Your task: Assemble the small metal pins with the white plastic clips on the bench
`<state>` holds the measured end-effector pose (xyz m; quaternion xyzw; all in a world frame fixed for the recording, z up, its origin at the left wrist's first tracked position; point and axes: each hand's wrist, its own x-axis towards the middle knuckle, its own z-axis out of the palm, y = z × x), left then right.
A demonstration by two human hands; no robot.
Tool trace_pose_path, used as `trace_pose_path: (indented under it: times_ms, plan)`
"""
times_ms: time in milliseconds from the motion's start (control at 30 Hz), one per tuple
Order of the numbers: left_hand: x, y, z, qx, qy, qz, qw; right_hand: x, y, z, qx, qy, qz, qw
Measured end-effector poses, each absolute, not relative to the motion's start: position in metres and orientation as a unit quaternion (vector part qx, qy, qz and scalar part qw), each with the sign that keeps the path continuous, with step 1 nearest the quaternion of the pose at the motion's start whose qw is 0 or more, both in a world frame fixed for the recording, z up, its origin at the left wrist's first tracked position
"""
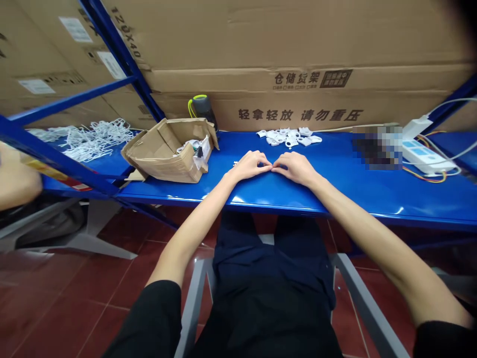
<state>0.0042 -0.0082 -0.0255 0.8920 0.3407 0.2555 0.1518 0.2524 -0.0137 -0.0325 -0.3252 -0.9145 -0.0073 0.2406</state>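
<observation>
My left hand [250, 165] and my right hand [293, 168] meet fingertip to fingertip just above the blue shelf top [335, 181]. Both are closed in a pinch; whatever sits between the fingers is too small or too hidden to name. Beside my left wrist lies a small white piece [235, 163], partly covered by the hand. Behind my hands, a loose pile of white plastic parts [288, 136], some with round holes, rests near the cardboard backing.
An open cardboard box [167, 154] with small items stands left, a dark bottle [203, 107] behind it. White wire-like pieces [95, 139] lie farther left. A power strip [427, 156] with cables sits right. Another person's arm [17, 176] shows at the left edge.
</observation>
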Motion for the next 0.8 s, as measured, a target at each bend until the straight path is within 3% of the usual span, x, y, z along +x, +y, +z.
trace_pose_path:
  times_ms: [133,267,567,800]
  plan:
    - [0.004,-0.007,-0.024,0.874,0.374,0.264,0.166,0.241,-0.023,-0.023,-0.315,-0.926,-0.112,0.174]
    - [0.002,-0.006,-0.02,0.875,0.395,0.236,0.147,0.24,-0.023,-0.016,-0.317,-0.928,-0.138,0.137]
    - [-0.02,-0.004,-0.009,0.827,0.512,0.233,0.022,0.272,-0.014,-0.02,-0.388,-0.886,-0.132,0.216]
    - [-0.038,-0.036,0.015,0.787,0.533,0.248,0.188,0.252,-0.022,-0.02,-0.3,-0.926,-0.092,0.208]
